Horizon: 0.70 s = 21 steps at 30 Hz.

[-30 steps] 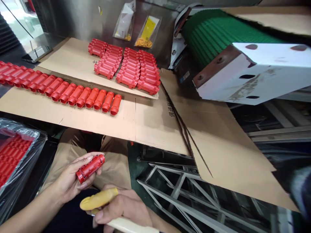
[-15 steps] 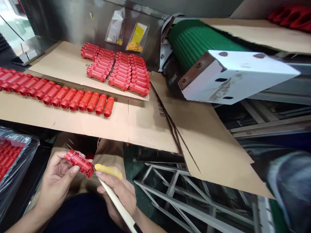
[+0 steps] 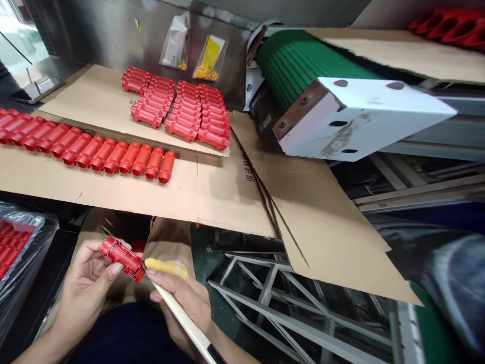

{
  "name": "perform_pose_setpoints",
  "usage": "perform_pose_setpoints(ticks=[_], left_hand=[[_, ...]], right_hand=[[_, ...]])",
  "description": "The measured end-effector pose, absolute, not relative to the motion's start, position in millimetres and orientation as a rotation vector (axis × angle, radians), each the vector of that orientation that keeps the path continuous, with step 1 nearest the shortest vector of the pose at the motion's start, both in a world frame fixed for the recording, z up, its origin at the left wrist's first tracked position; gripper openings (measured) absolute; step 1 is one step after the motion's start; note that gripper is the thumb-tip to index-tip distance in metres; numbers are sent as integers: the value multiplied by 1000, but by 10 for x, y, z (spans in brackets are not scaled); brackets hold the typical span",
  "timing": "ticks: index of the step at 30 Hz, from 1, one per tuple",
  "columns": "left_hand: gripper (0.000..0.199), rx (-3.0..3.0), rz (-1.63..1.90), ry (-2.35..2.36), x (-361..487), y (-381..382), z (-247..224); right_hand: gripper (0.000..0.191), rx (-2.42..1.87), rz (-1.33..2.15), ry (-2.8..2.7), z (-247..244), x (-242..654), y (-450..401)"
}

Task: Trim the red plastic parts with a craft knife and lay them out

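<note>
Worktop (image 3: 223,207): flat brown cardboard (image 3: 341,242) spread out before me, a grey metal surface (image 3: 125,30) behind it.
Lap: my tan trousers (image 3: 172,235), just below the cardboard's near edge; the work is held over them.
Left hand (image 3: 86,283): closed round one end of a red part (image 3: 122,259), thumb in front, fingers behind.
Red part: off the worktop, slanting down from my left hand toward my right, its hollow, detailed side facing up.
Right hand (image 3: 189,298): wrapped about the cream handle (image 3: 182,317) of a slim tool, one finger wearing a yellow cover (image 3: 166,268).
Tool tip: at the red part's lower end; whether it touches, I cannot tell.
Bin at my left: clear plastic lining (image 3: 45,230), more red pieces (image 3: 13,247) inside.
Metal frame (image 3: 271,296): grey bars, low on my right.
Row: red tubes (image 3: 109,156) side by side on the cardboard, running out of view on my left.
Stacks: ribbed red parts (image 3: 182,111) in blocks on the farther cardboard.
Conveyor: green ribbed belt (image 3: 299,60) with a white end plate (image 3: 364,116), far right.
Bags: two clear packets (image 3: 176,43) with yellow pieces (image 3: 205,74), beyond the stacks.
</note>
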<state>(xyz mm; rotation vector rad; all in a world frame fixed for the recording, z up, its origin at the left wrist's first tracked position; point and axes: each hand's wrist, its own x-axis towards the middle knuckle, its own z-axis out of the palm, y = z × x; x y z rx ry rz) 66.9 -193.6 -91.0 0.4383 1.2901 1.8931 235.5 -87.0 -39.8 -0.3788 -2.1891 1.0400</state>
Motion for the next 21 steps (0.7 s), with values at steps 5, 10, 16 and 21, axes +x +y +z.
perform_pose_setpoints(ticks=[5,10,16,21], left_hand=[[19,366,1917,1241,687,-1925,-946],[20,304,1956,1195,697,-1895,-882],[18,280,1959,1175,699,-1899,-835],[23,263,1966,1225,704,-1883,-845]], right_hand=[[27,-429,1078,-2166,-383,2368,-898],[26,-444,1103,-2152,-365,2373,-929],[25,-482,1089,-2184,-346,2393,-935],[23,-310,1027,-2324,-292,2398,-777]])
